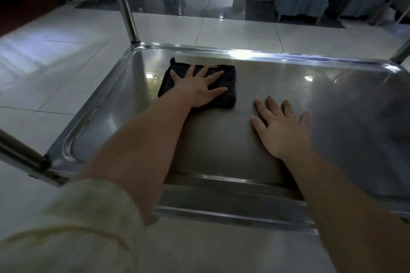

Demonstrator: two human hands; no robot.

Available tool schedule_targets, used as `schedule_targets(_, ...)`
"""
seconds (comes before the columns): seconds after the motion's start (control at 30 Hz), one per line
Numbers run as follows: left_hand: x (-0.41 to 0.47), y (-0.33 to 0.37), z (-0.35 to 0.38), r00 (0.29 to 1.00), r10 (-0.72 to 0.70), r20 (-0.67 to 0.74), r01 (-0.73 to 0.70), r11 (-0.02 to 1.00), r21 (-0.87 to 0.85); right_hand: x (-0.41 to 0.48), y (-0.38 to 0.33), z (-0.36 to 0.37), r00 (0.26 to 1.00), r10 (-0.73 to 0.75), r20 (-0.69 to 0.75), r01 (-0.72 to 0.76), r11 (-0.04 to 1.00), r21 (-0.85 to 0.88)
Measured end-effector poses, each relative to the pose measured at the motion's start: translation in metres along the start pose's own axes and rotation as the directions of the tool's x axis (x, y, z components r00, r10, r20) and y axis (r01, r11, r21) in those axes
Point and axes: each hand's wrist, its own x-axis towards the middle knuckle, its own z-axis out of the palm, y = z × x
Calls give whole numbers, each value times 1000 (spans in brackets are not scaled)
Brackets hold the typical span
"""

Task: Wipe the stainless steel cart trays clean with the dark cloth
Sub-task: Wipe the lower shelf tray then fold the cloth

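Dark cloth (229,83) lies folded in the far left part of the steel tray (332,106). I have the left hand (197,90) pressed flat on top of it, fingers spread wide, with the cloth's far and right edges showing past the fingertips. My right hand (281,128) rests palm-down on bare steel just right of the cloth and nearer to me, fingers also spread, holding nothing and clear of the cloth. A pale sleeve (77,217) covers the left arm above the bare forearm. Beyond the left hand an upright cart post (125,4) rises from the tray's far left corner, and pale floor tiles (55,62) lie left of it.
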Motion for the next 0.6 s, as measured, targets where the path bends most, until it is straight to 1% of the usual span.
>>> schedule_targets(0.1,-57,1,12,998,51,29,-51,999,12,-2,-2,-4,1000,7,18,-7,1000,5)
schedule_targets(0.23,-161,-14,37,991,128,-32,-127,992,17,-4,-4,-8,999,12,31,-13,1000,10)
schedule_targets(0.33,-201,-29,42,993,121,-5,-121,992,-26,-6,-5,-8,999,13,32,-13,1000,19)
schedule_targets(0.43,-178,-35,33,996,87,21,-86,995,-45,-7,-6,-7,999,11,35,-12,1000,23)
schedule_targets(0.6,-81,-49,9,1000,6,-19,-6,1000,-13,-5,-5,-7,999,14,47,-15,1000,20)
